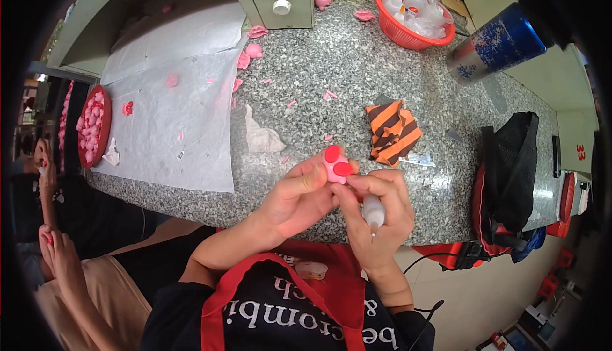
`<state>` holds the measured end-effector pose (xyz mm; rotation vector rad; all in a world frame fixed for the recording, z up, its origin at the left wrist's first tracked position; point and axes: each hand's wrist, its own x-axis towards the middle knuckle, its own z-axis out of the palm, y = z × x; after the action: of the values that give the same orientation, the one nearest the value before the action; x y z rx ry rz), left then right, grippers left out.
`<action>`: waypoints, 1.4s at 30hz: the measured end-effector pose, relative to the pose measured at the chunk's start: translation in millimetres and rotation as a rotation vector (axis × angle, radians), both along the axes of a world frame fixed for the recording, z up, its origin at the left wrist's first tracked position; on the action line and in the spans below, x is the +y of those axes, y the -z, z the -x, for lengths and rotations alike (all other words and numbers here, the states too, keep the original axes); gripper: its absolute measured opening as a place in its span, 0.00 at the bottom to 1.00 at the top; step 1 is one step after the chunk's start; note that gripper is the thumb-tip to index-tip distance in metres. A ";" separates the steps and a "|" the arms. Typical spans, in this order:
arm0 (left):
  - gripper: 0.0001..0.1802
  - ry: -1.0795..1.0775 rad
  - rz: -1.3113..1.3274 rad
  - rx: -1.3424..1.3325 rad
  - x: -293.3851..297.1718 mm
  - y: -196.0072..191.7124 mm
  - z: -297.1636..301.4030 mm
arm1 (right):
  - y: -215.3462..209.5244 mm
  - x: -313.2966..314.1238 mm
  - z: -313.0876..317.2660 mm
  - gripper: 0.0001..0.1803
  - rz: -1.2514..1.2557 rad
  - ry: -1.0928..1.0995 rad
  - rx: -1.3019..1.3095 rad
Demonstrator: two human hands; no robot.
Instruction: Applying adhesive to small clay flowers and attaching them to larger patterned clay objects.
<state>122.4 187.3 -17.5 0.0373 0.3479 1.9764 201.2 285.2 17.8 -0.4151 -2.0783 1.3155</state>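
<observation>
From the head camera, you hold a small pink figure [336, 167] between both hands, just above the near edge of the granite counter [357, 71]. It is soft pink, rounded, and carries two red oval pieces on the side facing you, one higher and one lower. Your left hand [299, 198] pinches it from the left, thumb and fingertips closed on it. Your right hand [376, 214] touches it with the fingertips from below and right, and the same hand is closed around one small white squeeze bottle [373, 213], its thin nozzle pointing down toward your body.

Counting what lies on the counter: one orange and brown striped cloth [392, 131] just beyond your hands, one crumpled white scrap [262, 137], one red basket [414, 14] of clear and white pieces at the far edge, one blue and silver can [497, 42] lying tilted beside it, one white paper sheet [172, 96] on the left, and one red tray [94, 127] filled with pink pieces, too many and too small to count. One black mesh bag [513, 160] sits on the right.
</observation>
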 end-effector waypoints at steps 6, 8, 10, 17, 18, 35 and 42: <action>0.24 -0.019 -0.035 0.089 -0.3 -3.9 -1.1 | 2.4 2.3 0.7 0.11 -0.062 0.012 0.060; 0.24 -0.023 -0.032 0.102 -0.3 -4.3 -1.9 | 2.2 2.3 0.0 0.11 -0.085 0.015 0.078; 0.24 -0.033 -0.069 0.143 0.1 -1.9 -2.4 | 0.8 2.4 0.1 0.10 -0.106 0.008 0.084; 0.23 -0.059 -0.042 0.171 1.5 2.7 -4.7 | 3.6 3.8 1.3 0.09 -0.093 -0.001 0.082; 0.23 -0.059 -0.042 0.168 1.3 4.6 -4.8 | 3.5 3.8 1.3 0.09 -0.087 -0.003 0.075; 0.17 -0.081 0.089 -0.048 -1.4 5.5 6.4 | 25.1 59.7 17.6 0.07 -0.298 0.125 -0.416; 0.20 -0.225 0.239 0.212 3.0 -9.2 -1.1 | 2.6 15.2 7.7 0.05 0.229 -0.092 -0.122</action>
<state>123.5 190.3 -8.3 0.0566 0.7526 2.1447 193.4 300.4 15.2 -0.5145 -2.0735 1.6280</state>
